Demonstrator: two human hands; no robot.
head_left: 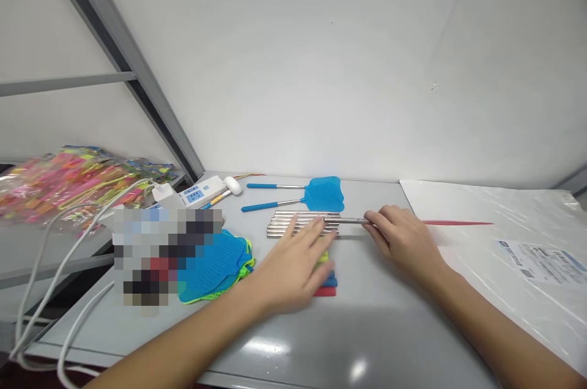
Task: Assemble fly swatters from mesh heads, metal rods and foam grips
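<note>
The right hand (398, 239) pinches the right end of a metal rod (346, 220) at the row of rods (280, 227) on the worktop (389, 328); the left hand (293, 266) spreads over them, its grip unclear. The rod, lying left to right lengthwise, looks light, stiff and slippery, best held near an end.
</note>
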